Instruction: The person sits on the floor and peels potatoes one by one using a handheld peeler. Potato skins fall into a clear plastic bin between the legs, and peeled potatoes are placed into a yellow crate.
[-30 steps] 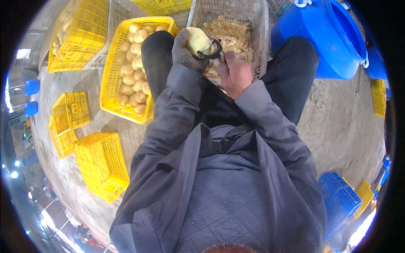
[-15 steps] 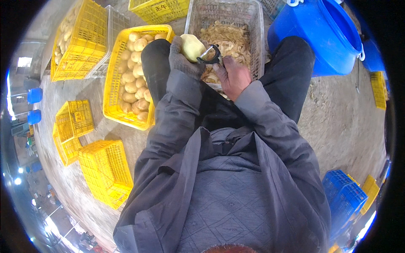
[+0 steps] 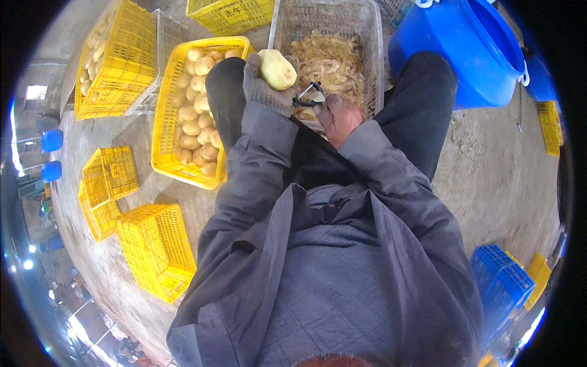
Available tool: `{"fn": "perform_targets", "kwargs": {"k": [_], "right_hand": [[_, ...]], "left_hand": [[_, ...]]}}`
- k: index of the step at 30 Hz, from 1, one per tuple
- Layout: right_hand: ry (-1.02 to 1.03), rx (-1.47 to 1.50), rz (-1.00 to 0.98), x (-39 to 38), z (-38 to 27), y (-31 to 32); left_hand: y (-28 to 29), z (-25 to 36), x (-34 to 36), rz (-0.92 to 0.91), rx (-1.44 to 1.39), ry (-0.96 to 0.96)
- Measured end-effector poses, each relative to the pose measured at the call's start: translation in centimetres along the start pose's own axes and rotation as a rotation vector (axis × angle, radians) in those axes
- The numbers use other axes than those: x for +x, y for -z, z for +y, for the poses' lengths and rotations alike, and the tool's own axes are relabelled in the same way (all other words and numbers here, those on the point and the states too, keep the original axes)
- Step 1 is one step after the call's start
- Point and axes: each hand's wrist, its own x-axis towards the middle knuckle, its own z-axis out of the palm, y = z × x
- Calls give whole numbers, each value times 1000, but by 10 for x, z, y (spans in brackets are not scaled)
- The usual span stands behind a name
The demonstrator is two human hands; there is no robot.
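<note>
My left hand [image 3: 262, 92], in a grey knitted glove, holds a pale, peeled potato [image 3: 277, 69] upright above my left knee. Just below and right of it, my bare right hand [image 3: 342, 117] grips a black-handled peeler [image 3: 309, 93], its blade apart from the potato. Beneath my hands, between my knees, a grey plastic crate [image 3: 377, 37] holds peelings [image 3: 339, 64]. Left of my left leg, a yellow crate [image 3: 160, 131] is full of unpeeled potatoes [image 3: 189, 127].
A filled yellow crate [image 3: 125, 61] stands at the upper left, another yellow crate [image 3: 226, 15] behind. Yellow crates [image 3: 153, 251] sit at the lower left. A blue barrel [image 3: 455, 58] is at the right, blue crates [image 3: 498, 278] lower right, on a concrete floor [image 3: 495, 177].
The peeler has come away from the potato, down and to the right, with my right hand. More of the peeled potato shows in my left hand.
</note>
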Motion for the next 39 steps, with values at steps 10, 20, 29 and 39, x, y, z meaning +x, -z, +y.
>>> {"fn": "perform_targets", "kwargs": {"k": [10, 20, 29, 39], "right_hand": [[125, 135, 112, 14, -31, 17], [13, 23, -6, -8, 4, -3], [-209, 82, -14, -1, -12, 16], [-886, 1222, -142, -1, -8, -8]], "left_hand": [[-5, -4, -12, -25, 142, 78], [-23, 4, -15, 54, -122, -13], [-26, 8, -30, -23, -85, -11], [-27, -18, -52, -305, 835, -408]]}}
